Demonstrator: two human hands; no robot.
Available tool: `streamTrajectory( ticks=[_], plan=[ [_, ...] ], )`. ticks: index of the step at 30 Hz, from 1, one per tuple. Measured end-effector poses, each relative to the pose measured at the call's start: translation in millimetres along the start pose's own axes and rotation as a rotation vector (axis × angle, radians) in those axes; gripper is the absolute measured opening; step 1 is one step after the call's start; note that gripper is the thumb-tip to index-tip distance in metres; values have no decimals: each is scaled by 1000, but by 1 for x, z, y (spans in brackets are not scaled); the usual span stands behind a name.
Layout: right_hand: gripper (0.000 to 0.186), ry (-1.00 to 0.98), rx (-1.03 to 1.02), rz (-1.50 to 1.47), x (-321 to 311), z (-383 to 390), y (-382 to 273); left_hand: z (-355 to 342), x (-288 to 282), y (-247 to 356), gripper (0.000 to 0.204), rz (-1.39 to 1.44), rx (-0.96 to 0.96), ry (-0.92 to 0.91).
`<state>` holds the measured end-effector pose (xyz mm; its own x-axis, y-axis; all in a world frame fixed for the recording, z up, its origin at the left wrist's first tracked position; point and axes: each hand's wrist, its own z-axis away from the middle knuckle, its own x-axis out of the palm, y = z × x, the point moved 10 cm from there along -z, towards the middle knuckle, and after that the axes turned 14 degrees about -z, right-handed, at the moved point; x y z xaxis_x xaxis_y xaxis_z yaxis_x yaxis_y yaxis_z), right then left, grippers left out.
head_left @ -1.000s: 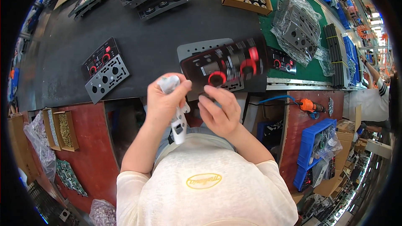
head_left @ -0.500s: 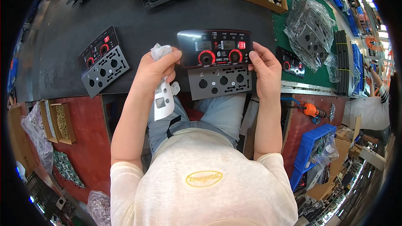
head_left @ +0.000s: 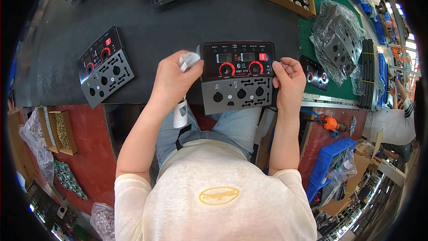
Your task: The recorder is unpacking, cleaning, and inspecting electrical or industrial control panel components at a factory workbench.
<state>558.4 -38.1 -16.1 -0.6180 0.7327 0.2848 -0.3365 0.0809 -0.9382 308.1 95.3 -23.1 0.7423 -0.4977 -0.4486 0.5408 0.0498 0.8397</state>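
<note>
- Well, the black printed sheet (head_left: 232, 52) sits across the upper part of the grey metal panel (head_left: 208, 94), the panel's cut-outs left showing below.
- The left hand (head_left: 173, 79) clasps a curled white strip (head_left: 180, 117) beside the sheet's left edge; whether it grips the sheet too, I can't tell.
- The right hand (head_left: 290, 78) pinches the right edge, presumably keeping fingers off the print.

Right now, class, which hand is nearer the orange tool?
Right: the right hand, at the right edge of the black panel, is up-left of the orange tool; the left hand, at the panel's left edge, is farther away.
</note>
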Motion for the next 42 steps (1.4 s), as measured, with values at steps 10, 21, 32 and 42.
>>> streamTrajectory(
  ticks=[10, 21, 32, 42],
  plan=[
    [22, 23, 32, 67, 1, 0, 6, -2, 0, -3, 15, -87, 3, 4],
    [21, 51, 47, 77, 0, -2, 8, -3, -1, -1, 15, -154, -15, -9],
    [21, 48, 54, 68, -2, -4, 9, -4, 0, 1, 14, -167, 13, 7],
    [22, 56, 38, 134, -2, -5, 10, -3, 0, -1, 12, -168, -34, 20]
  ],
)
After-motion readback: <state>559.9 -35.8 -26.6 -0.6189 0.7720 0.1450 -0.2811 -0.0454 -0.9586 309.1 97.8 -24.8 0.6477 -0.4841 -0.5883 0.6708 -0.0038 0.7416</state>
